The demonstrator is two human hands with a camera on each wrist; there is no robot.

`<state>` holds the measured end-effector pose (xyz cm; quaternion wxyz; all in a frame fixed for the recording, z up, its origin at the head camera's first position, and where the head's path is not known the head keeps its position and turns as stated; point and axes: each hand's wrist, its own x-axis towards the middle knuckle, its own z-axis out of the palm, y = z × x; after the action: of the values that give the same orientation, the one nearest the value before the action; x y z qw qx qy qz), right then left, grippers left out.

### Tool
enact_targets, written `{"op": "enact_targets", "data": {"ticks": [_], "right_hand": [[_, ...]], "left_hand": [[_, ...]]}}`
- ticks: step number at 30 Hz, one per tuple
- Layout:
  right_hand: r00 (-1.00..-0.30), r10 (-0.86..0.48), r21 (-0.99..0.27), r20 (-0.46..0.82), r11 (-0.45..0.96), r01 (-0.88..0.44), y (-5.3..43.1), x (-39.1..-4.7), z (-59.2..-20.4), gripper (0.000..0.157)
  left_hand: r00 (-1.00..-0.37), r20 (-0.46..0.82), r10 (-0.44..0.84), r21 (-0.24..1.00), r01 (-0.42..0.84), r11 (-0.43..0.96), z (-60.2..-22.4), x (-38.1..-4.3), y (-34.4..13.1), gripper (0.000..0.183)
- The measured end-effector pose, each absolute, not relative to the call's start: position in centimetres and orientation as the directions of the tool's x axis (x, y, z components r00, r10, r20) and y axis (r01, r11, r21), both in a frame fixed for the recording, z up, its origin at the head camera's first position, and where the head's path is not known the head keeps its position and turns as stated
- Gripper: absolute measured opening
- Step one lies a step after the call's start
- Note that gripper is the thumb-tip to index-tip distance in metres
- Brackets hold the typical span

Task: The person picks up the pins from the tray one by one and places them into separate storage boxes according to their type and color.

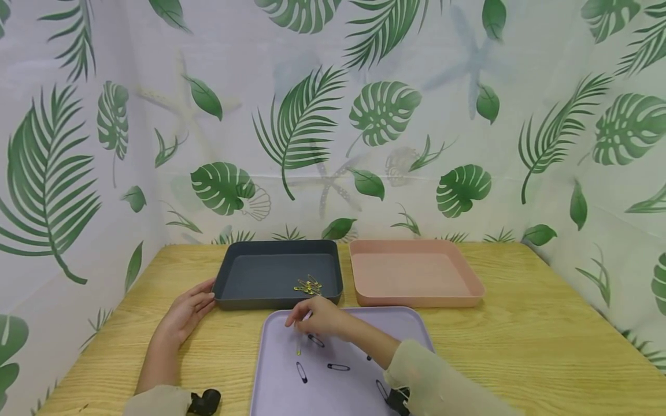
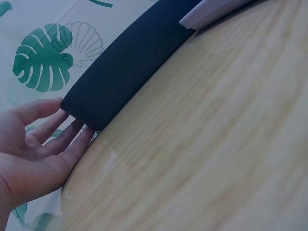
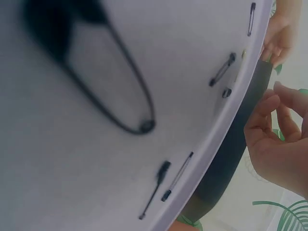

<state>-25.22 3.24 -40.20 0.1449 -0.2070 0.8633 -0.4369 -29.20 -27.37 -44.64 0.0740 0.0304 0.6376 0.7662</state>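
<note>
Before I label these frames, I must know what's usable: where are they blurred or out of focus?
Right wrist view: the nearest black safety pin is badly out of focus; left wrist view: the wood-grain tabletop looks soft and smeared; head view: black safety pins on the lilac tray are small but readable.

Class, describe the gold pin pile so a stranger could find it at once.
On the wooden table, left of the pink tray, find the dark tray. Inside, near its front right corner, lies the gold pin pile. Unlike the black pins scattered on the lilac tray, these are heaped.
</note>
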Motion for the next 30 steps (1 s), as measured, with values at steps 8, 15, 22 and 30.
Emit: {"op": "enact_targets", "data": {"ticks": [8,15,22,30], "right_hand": [[-0.845,-0.525,-0.834,-0.104,0.508,-0.214,3.7,-24.8,-40.6,0.016],[-0.815,-0.572,-0.817,-0.097,0.514,-0.263,4.2,-25.4,-41.2,0.021],[-0.787,-0.609,-0.778,-0.094,0.539,-0.324,4.3,-25.9,-41.7,0.021],[-0.765,-0.642,-0.719,-0.058,0.558,-0.414,4.0,-26.0,-42.0,0.015]], "left_hand": [[-0.987,-0.047,0.155,0.983,-0.073,-0.169,-44.7,-29.2,-27.3,0.056],[-0.987,-0.051,0.152,0.984,-0.076,-0.160,-44.6,-29.3,-27.2,0.054],[-0.986,-0.046,0.163,0.984,-0.074,-0.165,-44.6,-29.1,-27.2,0.056],[-0.987,-0.048,0.155,0.982,-0.075,-0.174,-44.5,-29.1,-27.3,0.056]]}}
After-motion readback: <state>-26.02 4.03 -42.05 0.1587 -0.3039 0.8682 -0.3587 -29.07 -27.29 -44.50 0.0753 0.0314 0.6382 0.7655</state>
